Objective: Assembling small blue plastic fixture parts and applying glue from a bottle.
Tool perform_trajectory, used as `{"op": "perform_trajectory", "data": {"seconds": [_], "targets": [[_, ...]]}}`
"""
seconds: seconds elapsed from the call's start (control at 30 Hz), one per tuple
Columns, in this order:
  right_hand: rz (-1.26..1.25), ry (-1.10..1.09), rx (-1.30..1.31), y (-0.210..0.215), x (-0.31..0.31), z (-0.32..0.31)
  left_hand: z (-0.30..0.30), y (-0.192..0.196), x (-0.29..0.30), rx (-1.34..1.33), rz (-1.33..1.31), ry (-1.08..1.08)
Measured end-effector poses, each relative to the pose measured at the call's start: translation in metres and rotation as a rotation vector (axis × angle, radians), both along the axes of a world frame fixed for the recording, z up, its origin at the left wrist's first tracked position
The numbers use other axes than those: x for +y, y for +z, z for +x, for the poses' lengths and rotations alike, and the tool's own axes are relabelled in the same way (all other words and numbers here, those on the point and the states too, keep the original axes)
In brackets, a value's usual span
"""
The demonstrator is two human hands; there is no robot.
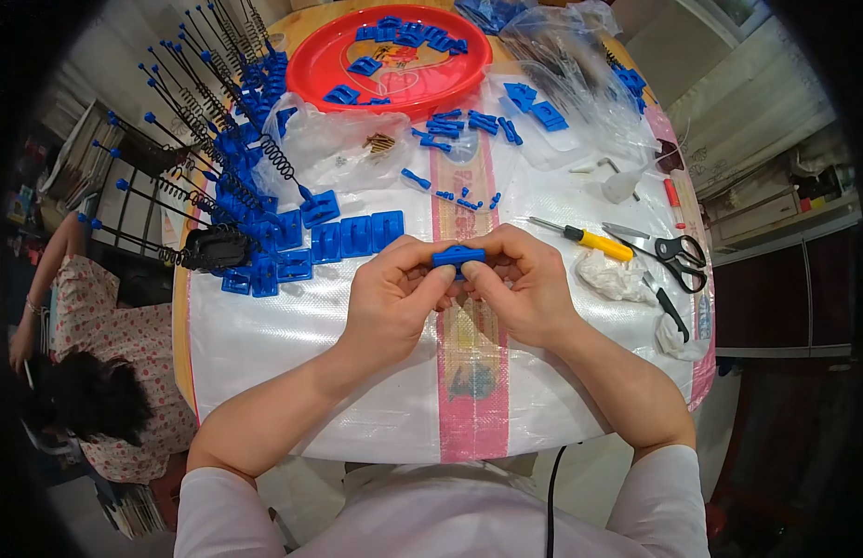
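Between my two hands is a small blue plastic piece (459, 255), held above the middle of the table. My left hand (391, 296) grips its left end, thumb on the near side. My right hand (527, 290) pinches the right end in the same way. The fingertips beneath the piece are partly hidden. Just beyond lie several tiny blue pegs (466, 203) and a slim blue part (416, 179). A row of blue square plates (355, 236) sits beside my left hand. Brass-coloured screws (379, 143) rest on clear plastic farther back.
A red basin (299, 79) holds more blue pieces. Blue bases with upright coil springs and rods (241, 191) crowd the left edge. On the right lie a yellow-handled screwdriver (606, 245), black-handled scissors (680, 253) and a small knife (671, 312). Another person (125, 372) is at far left.
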State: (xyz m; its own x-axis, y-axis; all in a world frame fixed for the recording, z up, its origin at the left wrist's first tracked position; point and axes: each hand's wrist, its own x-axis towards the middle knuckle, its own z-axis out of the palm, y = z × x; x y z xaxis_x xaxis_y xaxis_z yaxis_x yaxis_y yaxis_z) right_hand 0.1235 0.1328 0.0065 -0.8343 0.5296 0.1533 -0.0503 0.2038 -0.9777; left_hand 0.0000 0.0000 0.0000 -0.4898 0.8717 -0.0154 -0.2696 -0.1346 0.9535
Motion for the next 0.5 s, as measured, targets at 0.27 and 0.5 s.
{"op": "perform_trajectory", "data": {"seconds": [0.27,0.5], "targets": [[0.041,-0.005,-0.008,0.002,0.0011,0.001,0.0012,-0.002,0.0003,-0.014,0.013,-0.004],[0.015,-0.008,0.008,0.0019,-0.0004,0.0,0.0005,0.0015,0.0001,-0.01,0.0,-0.009]]}}
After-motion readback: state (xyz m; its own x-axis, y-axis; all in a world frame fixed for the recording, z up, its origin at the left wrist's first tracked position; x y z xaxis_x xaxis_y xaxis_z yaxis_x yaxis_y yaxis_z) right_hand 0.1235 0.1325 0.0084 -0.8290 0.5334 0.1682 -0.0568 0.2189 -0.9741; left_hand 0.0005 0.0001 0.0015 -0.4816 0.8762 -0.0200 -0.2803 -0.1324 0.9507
